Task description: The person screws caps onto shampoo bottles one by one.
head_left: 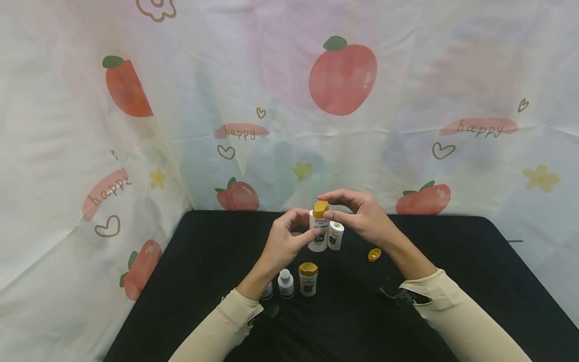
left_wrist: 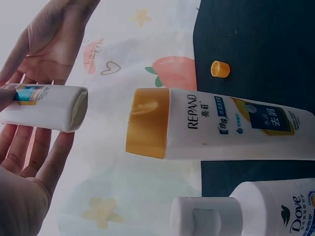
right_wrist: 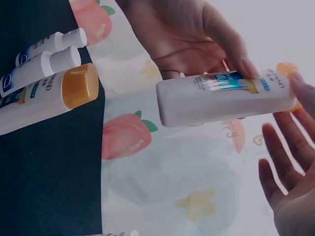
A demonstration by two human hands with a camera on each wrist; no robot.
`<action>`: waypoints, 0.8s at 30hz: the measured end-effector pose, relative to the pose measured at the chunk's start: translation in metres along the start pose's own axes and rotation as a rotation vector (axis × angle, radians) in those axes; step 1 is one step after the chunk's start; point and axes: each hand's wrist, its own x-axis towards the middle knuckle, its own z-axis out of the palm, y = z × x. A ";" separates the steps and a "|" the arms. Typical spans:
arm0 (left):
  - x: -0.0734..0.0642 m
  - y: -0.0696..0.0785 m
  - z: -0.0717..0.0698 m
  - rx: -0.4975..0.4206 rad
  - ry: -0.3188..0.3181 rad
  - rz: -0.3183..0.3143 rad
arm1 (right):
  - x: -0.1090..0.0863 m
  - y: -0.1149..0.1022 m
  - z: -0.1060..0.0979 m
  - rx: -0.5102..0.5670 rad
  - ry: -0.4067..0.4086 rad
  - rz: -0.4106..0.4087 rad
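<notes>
Raised over the black table, a white shampoo bottle (head_left: 318, 241) is held by my left hand (head_left: 281, 244), thumb on the front label and fingers behind. Its gold cap (head_left: 320, 207) sits at the top, pinched between the thumb and fingers of my right hand (head_left: 365, 215). The right wrist view shows the same bottle (right_wrist: 182, 101) with the gold cap (right_wrist: 287, 69) at its end, partly covered by the right thumb. Just right of it stands a white bottle (head_left: 335, 236) with no gold cap on it. A loose gold cap (head_left: 374, 255) lies near my right forearm.
Nearer me stands a gold-capped REPAND bottle (left_wrist: 206, 125). Beside it are a white-capped Dove bottle (head_left: 286, 285) and another small bottle (head_left: 268, 291), partly hidden by my left forearm. A printed curtain (head_left: 289, 166) hangs behind the black table (head_left: 217, 241).
</notes>
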 end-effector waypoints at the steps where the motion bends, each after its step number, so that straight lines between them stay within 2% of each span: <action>1: 0.000 0.000 0.000 0.007 0.004 0.005 | 0.000 0.000 0.000 -0.002 -0.001 0.002; 10: 0.001 0.002 0.000 0.088 0.022 -0.010 | 0.001 0.000 0.002 -0.045 0.042 0.031; 24: 0.003 0.001 0.003 0.120 0.033 0.016 | -0.002 -0.004 0.005 -0.089 0.098 0.034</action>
